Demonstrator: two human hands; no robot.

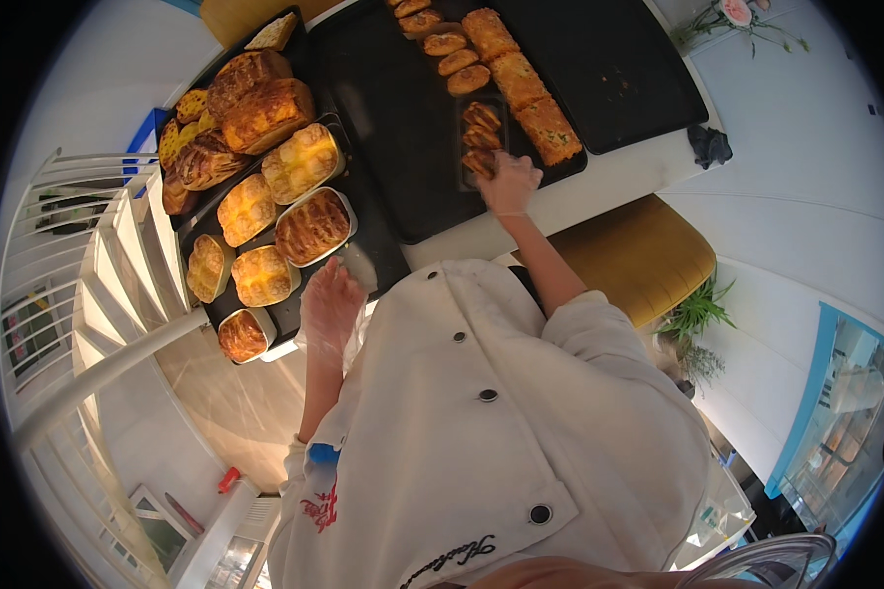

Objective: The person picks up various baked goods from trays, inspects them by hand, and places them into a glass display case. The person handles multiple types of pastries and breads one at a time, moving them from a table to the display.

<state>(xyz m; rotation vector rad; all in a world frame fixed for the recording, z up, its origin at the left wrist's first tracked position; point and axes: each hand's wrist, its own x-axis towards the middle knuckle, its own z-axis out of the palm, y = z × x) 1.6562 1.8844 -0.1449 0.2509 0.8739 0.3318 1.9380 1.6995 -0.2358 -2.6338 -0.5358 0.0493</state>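
Observation:
My right hand (pixel 510 182), in a thin clear plastic glove, has its fingers on the nearest small browned pastry (pixel 479 162) in a clear plastic container (pixel 462 121). More such pastries (pixel 481 118) lie behind it in the same container. Under the container is a large black baking tray (pixel 420 188). My left hand (pixel 331 298), also gloved in loose clear plastic, hovers by the front edge of the left black tray (pixel 387 258) and appears to hold nothing. Closest to it are a dark-striped loaf (pixel 315 227) in a pale mould and a golden bun loaf (pixel 264 276).
Golden flatbread slabs (pixel 523 81) and small oval breads (pixel 468 79) sit farther back. Large loaves (pixel 267 114) crowd the far left tray. A mustard seat (pixel 633 258) stands at the table's right front, a white railing (pixel 118 375) at left. Crumpled dark material (pixel 709 146) lies on the table corner.

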